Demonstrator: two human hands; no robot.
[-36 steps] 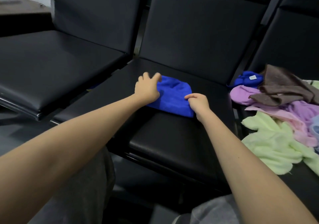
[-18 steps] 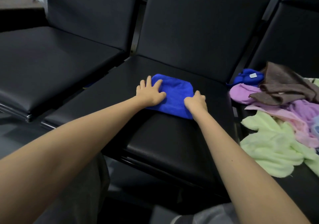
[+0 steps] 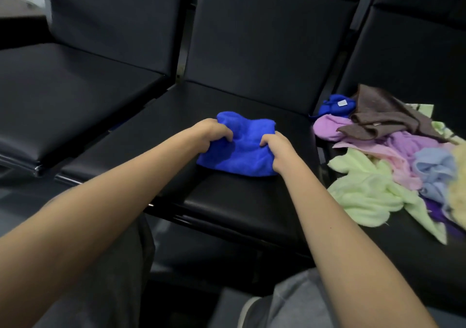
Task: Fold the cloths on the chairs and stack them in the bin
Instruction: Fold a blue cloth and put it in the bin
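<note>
Blue cloth (image 3: 242,151) is folded small on middle seat (image 3: 227,209) and held at both sides: left hand (image 3: 211,132) w/ fingers curled into its left part, right hand (image 3: 278,148) clenched on its right part. Judged risk: if it's lifted by such bunched grips, layers could be pulled apart & the fold lost. Bin isn't seen, so the carry can't be judged. Unfolded pile (image 3: 373,181) nearby could be snagged.

On the middle black chair seat (image 3: 239,201), the left hand (image 3: 211,132) and right hand (image 3: 277,146) each grip a side of the folded blue cloth (image 3: 239,156), fingers curled into it, while a heap of unfolded cloths (image 3: 393,156) lies on the chair to the right.
</note>
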